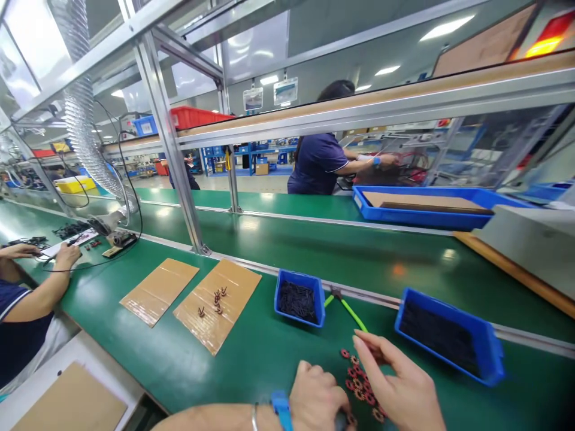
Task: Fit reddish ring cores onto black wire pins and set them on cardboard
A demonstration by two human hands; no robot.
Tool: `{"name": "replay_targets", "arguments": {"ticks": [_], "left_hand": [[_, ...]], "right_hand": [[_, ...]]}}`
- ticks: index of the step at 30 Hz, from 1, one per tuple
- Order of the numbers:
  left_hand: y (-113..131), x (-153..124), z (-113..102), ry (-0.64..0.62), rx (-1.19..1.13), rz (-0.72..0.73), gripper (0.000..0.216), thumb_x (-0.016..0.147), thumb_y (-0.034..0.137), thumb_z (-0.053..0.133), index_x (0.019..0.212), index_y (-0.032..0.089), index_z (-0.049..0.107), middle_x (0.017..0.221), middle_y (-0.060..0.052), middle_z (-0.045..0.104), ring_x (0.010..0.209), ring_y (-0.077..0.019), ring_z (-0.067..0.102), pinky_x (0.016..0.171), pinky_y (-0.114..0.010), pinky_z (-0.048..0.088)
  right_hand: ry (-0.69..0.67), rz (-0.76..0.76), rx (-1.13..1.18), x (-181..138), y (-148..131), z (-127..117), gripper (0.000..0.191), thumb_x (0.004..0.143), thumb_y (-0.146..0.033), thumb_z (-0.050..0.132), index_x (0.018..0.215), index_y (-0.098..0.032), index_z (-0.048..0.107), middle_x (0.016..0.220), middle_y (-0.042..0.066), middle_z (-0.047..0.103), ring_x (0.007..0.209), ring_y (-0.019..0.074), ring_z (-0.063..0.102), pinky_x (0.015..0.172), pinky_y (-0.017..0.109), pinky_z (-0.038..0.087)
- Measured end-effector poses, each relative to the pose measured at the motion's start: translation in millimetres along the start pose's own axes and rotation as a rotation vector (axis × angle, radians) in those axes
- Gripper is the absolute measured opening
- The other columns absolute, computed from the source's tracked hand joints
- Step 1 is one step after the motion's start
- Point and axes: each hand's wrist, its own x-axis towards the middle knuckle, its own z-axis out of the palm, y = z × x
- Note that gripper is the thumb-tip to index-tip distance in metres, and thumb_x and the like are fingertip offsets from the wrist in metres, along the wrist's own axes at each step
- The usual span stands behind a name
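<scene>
Head view looks down on a green counter (pixel 251 359) where a loose cluster of small red-brown coil rings (pixel 359 383) lies close to the near edge. Taking that cluster as the landmark: the right hand (pixel 398 383) comes in from its right and rests partly over it, fingers extended and lightly spread, forefinger tip at the cluster's far end; the hand is open and grips nothing that shows. The left hand (pixel 317 398) sits just left of the cluster, curled into a loose fist, knuckles up, a blue wrist strap (pixel 282 410) behind it. Whether it pinches a ring I cannot tell, since the fingertips are tucked under. Both hands are at the cluster; the right covers more of it.

The cluster runs roughly from far-left to near-right, its long axis slanting toward the person. Each ring is a tiny doughnut wound with copper-red wire, several touching or overlapping.

Beyond the cluster lies a green-handled tool (pixel 348 308). Far-left of it is a small blue bin (pixel 300 297) of dark parts; to the right, a larger blue bin (pixel 449 341). Well to the left, a cardboard sheet (pixel 218 305) carries a few wired pieces.
</scene>
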Motion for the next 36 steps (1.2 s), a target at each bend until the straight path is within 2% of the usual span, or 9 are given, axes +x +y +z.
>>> {"name": "replay_targets", "arguments": {"ticks": [5,8,14,20,26,30,34,36], "left_hand": [[-8,-22,-43,0.078,-0.015,-0.061,0.016,0.06,0.026,0.055,0.073,0.017,0.053,0.075,-0.002,0.05,0.075,-0.0143,0.04,0.071,-0.031,0.023],[-11,-23,-57,0.086,-0.034,-0.092,0.02,0.059,0.028,0.058,0.074,0.016,0.052,0.076,-0.002,0.051,0.076,-0.0138,0.04,0.072,-0.031,0.023],[-14,-16,-61,0.039,-0.059,-0.078,0.018,0.06,0.027,0.057,0.073,0.016,0.052,0.074,-0.001,0.052,0.073,-0.0134,0.041,0.072,-0.031,0.025],[-17,-18,-58,0.082,-0.055,-0.07,0.015,0.06,0.022,0.054,0.073,0.014,0.052,0.074,-0.002,0.052,0.073,-0.0134,0.041,0.071,-0.03,0.025],[-16,-20,-62,0.081,-0.035,-0.088,0.012,0.061,0.02,0.052,0.071,0.014,0.051,0.074,-0.002,0.051,0.073,-0.0137,0.04,0.07,-0.03,0.025],[-19,-21,-61,0.092,-0.029,-0.086,0.011,0.062,0.021,0.051,0.071,0.015,0.051,0.074,-0.003,0.051,0.074,-0.0148,0.041,0.07,-0.032,0.026],[-23,-20,-60,0.103,-0.032,-0.088,0.011,0.06,0.019,0.052,0.071,0.016,0.051,0.075,-0.003,0.052,0.075,-0.0159,0.041,0.07,-0.033,0.026],[-24,-19,-60,0.108,-0.034,-0.09,0.012,0.06,0.018,0.051,0.071,0.015,0.051,0.075,-0.003,0.052,0.075,-0.0156,0.041,0.07,-0.032,0.026]], "right_hand": [[-0.016,0.022,0.028,-3,-5,1,0.028,0.077,-0.038,0.05,0.085,-0.013,0.061,0.07,0.001,0.058,0.057,0.0034,0.053,0.057,0.012,0.045],[-0.061,0.037,0.056,-5,-7,4,0.029,0.078,-0.038,0.05,0.086,-0.013,0.061,0.07,0.002,0.058,0.057,0.0039,0.053,0.057,0.013,0.045],[-0.125,0.072,0.089,-8,-2,14,0.029,0.079,-0.039,0.047,0.088,-0.014,0.06,0.07,0.001,0.056,0.057,0.0046,0.051,0.056,0.015,0.045],[-0.236,0.27,0.176,-12,5,23,0.039,0.078,-0.047,0.045,0.093,-0.013,0.059,0.077,0.004,0.056,0.063,0.0078,0.054,0.063,0.019,0.048],[-0.318,0.431,0.292,-7,-2,25,0.047,0.076,-0.051,0.046,0.096,-0.01,0.057,0.086,0.008,0.057,0.073,0.0099,0.056,0.069,0.02,0.048],[-0.411,0.402,0.416,23,-14,34,0.053,0.076,-0.05,0.046,0.103,-0.005,0.051,0.083,0.009,0.055,0.069,0.0079,0.052,0.065,0.019,0.045],[-0.472,0.278,0.444,81,-38,37,0.059,0.076,-0.042,0.048,0.124,-0.009,0.038,0.079,0.005,0.053,0.062,0.0046,0.048,0.06,0.018,0.042],[-0.494,0.212,0.432,115,-57,35,0.067,0.076,-0.038,0.049,0.134,-0.013,0.026,0.081,0.004,0.054,0.062,0.0046,0.05,0.06,0.018,0.043]]}}
